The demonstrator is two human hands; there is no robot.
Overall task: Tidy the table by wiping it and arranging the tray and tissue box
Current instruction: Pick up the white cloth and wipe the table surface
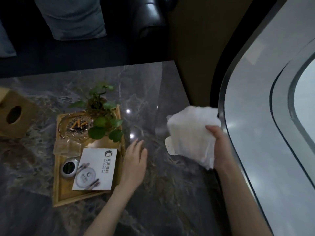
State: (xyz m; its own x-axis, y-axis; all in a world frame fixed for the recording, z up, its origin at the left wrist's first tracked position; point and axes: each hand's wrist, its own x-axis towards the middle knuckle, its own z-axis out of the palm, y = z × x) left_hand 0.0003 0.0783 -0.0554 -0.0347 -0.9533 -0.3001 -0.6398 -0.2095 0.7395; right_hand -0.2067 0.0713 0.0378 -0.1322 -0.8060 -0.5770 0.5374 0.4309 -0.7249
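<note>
A wooden tray [60,196] lies on the dark marble table [170,193], left of centre. It holds a glass ashtray [75,127] with cigarette butts, a small green plant [102,120], a white printed card [95,169] and a small round metal dish [69,167]. My left hand [134,165] rests flat on the table against the tray's right rim, fingers apart, holding nothing. My right hand [219,143] grips a crumpled white cloth [190,137] just above the table's right side. A wooden tissue box [12,114] stands at the far left edge.
A dark sofa with grey cushions [71,16] runs along the far side of the table. A large curved grey surface [265,116] rises close on the right, next to my right arm. A clear glass piece [67,147] sits in the tray.
</note>
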